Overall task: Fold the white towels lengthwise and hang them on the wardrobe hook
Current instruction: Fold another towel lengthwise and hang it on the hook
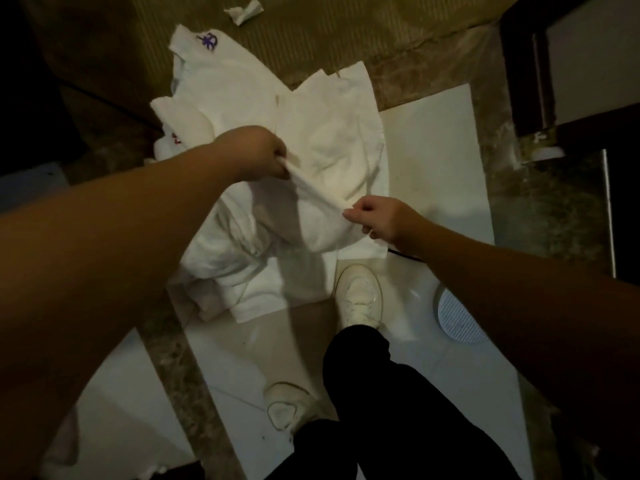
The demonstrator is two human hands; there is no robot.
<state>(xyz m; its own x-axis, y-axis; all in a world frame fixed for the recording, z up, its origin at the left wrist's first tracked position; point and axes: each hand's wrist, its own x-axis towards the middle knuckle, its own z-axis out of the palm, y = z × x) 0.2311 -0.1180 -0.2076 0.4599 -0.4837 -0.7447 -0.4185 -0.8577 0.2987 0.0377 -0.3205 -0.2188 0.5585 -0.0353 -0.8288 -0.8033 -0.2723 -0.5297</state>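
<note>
While the left hand (266, 154) and right hand (375, 220) pinch one edge, the white towel (332, 150) hangs creased, seemingly over others.

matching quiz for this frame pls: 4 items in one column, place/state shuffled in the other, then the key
Things:
1. left hand
2. right hand
3. crumpled paper scrap
4. towel with purple mark

Places/states:
A. alone on the carpet at the top of the view
B. pinches the near end of the lifted towel edge
C. lies spread at the far end of the pile, untouched
D. grips the far end of the lifted towel edge

Pairs: 1-D, 2-B, 3-A, 4-C
</note>
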